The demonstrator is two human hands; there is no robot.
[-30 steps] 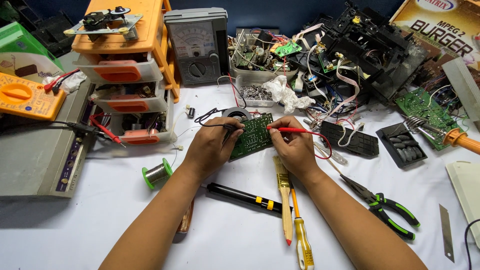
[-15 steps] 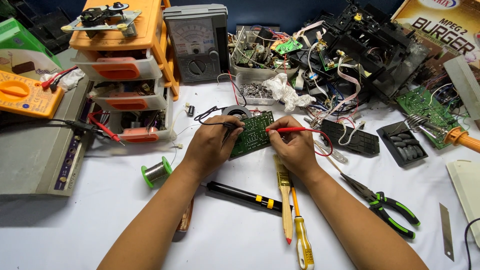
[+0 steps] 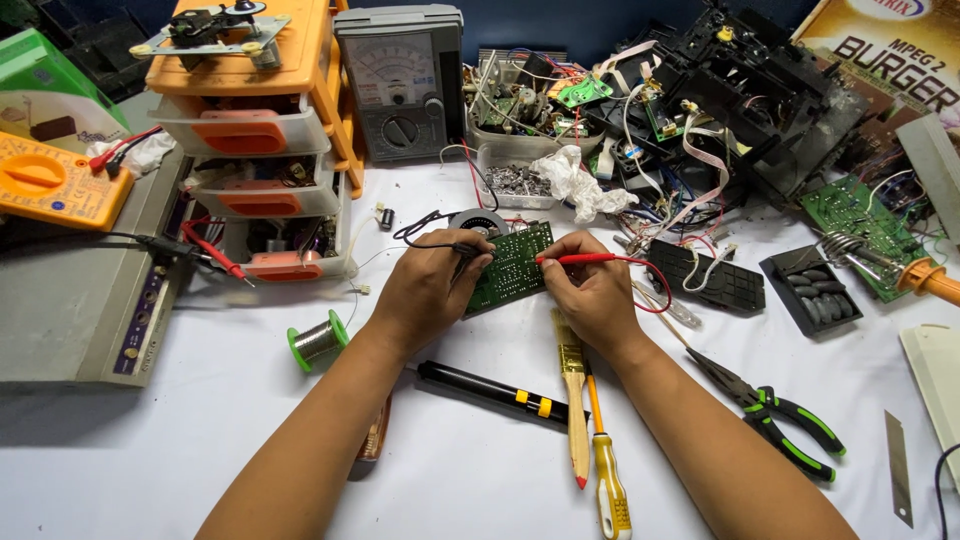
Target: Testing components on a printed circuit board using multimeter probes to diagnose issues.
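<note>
Your left hand (image 3: 425,292) pinches the black probe (image 3: 462,250), your right hand (image 3: 592,290) the red probe (image 3: 580,258); both tips stay on the circuit board (image 3: 512,265), mid-table, barely shifted, so you're still testing.

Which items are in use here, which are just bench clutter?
In use: left hand with black probe, right hand with red probe, green circuit board.
Lying about: solder spool, paintbrush, yellow screwdriver, pliers.
</note>
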